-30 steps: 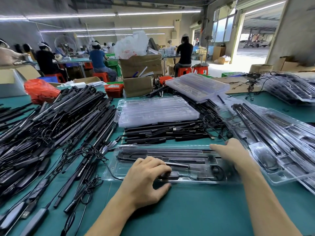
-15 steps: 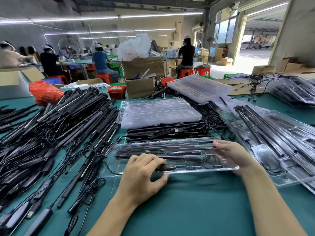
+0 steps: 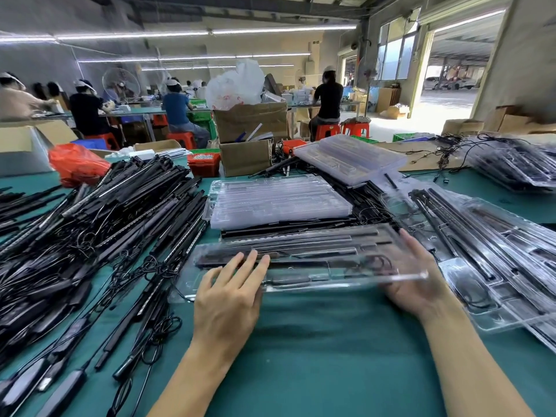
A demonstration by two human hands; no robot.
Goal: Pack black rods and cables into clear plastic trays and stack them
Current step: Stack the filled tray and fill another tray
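Nearest the camera, two bare forearms extend over the green table (image 3: 316,341). The left hand (image 3: 228,299) lies palm down with its fingers straight and slightly spread, their tips resting on the near left part of the filled tray (image 3: 316,260); they do not curl around it. The right hand (image 3: 421,281) supports the tray's right end from below, palm up, seen partly through the clear plastic, with the thumb along the end edge and the fingers extended beneath; a firm grasp cannot be confirmed because of motion blur. The filled tray is a clear plastic tray loaded with black rods and a coiled cable, and its right end is raised off the table. To the left lies a large pile of loose rods (image 3: 99,230) with tangled cables. To the right, packed trays (image 3: 496,266) lie overlapping on the table. Just behind the filled tray, a stack of empty trays (image 3: 279,203) rests on further black rods, and a second tray stack (image 3: 349,158) lies beyond it at an angle. Farther back stand cardboard boxes (image 3: 249,127), a red bag (image 3: 78,164), and seated workers (image 3: 177,112) at long benches.
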